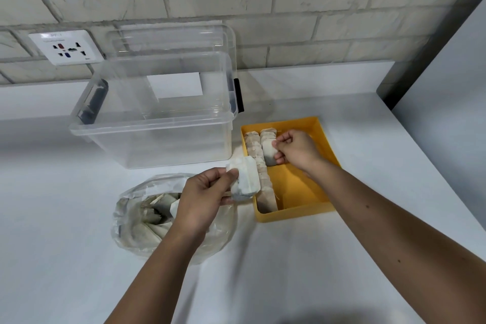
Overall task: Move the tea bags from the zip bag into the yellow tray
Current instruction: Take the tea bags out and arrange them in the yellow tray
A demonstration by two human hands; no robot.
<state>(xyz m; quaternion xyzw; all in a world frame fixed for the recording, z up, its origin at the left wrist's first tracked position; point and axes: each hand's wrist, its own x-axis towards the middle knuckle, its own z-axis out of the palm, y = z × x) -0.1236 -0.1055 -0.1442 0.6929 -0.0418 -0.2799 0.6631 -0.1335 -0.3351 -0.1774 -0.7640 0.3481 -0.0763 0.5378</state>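
The yellow tray (299, 187) sits on the white counter, right of centre. Two rows of tea bags (256, 152) stand along its left side. My right hand (294, 148) is inside the tray and pinches a tea bag (268, 154) at the front of the second row. My left hand (203, 198) holds a small stack of tea bags (246, 179) just left of the tray's edge. Under that hand lies the open clear zip bag (139, 221), with several tea bags inside.
A large clear plastic box (157, 123) with black latches stands behind the zip bag, touching the tray's far left corner. A wall socket (67, 47) is on the brick wall. A grey panel (447, 73) rises at the counter's right end.
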